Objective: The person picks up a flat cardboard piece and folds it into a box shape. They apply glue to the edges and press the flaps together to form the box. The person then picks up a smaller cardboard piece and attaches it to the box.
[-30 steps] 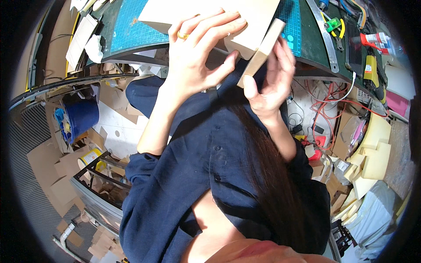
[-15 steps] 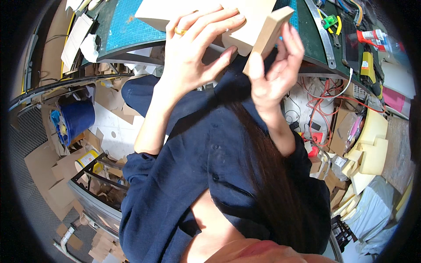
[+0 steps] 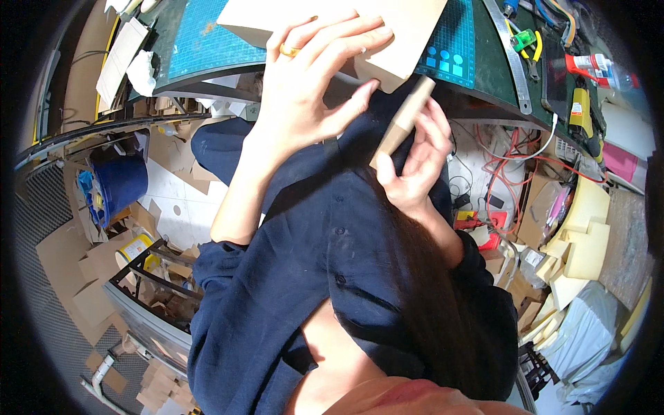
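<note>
A large beige block (image 3: 411, 38) with squared edges lies at the table's front edge, jutting past it. My left hand (image 3: 301, 93), with a gold ring on one finger, rests on its top and front with the fingers stretched out flat. The left thumb stands apart from the fingers near the block's front edge. In my right hand (image 3: 423, 155) is a narrow tan bar (image 3: 404, 119), pinched between thumb and fingers and tilted. The bar is just below the near right corner of the beige block; I cannot tell whether they touch.
Under the block lies a blue cutting mat (image 3: 207, 45). To the right are a steel ruler (image 3: 508, 59), pliers (image 3: 534, 59), a red-and-clear bottle (image 3: 591, 66) and a yellow-handled tool (image 3: 581, 111). A blue bin (image 3: 121, 187) stands at left; orange cables (image 3: 508, 162) lie at right.
My right hand has moved down toward me with the tan bar, away from the beige block's right side. My left hand stays on the block, nearly unmoved.
</note>
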Available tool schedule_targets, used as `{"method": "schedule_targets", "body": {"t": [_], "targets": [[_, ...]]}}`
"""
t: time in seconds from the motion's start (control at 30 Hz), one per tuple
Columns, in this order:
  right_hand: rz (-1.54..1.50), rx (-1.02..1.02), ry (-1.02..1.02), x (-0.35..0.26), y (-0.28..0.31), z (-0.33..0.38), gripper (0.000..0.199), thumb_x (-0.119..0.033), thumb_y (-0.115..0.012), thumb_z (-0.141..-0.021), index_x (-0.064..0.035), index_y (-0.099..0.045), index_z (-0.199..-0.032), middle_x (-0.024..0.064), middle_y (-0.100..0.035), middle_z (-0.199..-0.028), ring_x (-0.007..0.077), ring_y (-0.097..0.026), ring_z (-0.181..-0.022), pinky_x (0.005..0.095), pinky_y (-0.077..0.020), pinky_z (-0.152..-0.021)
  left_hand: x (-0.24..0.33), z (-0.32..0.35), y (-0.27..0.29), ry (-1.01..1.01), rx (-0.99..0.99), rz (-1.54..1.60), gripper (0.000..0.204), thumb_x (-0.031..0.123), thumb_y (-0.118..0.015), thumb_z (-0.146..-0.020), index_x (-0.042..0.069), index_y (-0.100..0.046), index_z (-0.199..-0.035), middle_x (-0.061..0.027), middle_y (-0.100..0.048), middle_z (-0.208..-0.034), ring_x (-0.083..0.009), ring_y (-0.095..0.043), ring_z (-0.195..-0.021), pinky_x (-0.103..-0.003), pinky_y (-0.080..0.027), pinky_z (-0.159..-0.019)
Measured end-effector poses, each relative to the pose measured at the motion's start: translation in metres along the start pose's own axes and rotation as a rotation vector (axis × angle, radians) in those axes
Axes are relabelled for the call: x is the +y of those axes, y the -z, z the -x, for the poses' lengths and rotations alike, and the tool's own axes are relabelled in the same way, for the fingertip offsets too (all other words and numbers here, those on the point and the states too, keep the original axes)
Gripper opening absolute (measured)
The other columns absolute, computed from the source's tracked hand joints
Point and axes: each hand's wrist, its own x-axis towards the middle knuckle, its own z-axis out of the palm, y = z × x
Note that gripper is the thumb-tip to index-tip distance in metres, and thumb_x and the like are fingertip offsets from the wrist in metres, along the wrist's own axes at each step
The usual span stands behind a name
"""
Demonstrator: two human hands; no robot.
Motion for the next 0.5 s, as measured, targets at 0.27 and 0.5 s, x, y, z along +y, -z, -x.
{"method": "schedule_targets", "body": {"t": [0.27,0.5], "targets": [[-0.091,0.106,-0.092,0.000,0.006,0.003,0.080,-0.024,-0.078,-0.080,0.0009,-0.035,-0.143,0.0226,-0.035,-0.146,0.0365,-0.041,-0.138,0.0482,-0.0314,-0.118,0.031,-0.016,-0.011,0.119,0.151,-0.056,0.057,0.039,-0.091,-0.071,0.008,-0.068,-0.114,-0.0063,-0.069,-0.127,-0.0215,-0.059,-0.122,-0.047,-0.023,-0.118],[-0.117,0.131,-0.141,0.001,0.009,-0.004,0.075,-0.018,-0.077,-0.080,0.0022,-0.039,-0.141,0.0213,-0.038,-0.144,0.0330,-0.044,-0.134,0.0455,-0.0356,-0.116,0.019,-0.012,-0.011,0.111,0.121,-0.034,0.047,0.034,-0.090,-0.073,0.009,-0.071,-0.108,-0.0053,-0.071,-0.123,-0.0207,-0.058,-0.123,-0.049,-0.020,-0.119]]}}
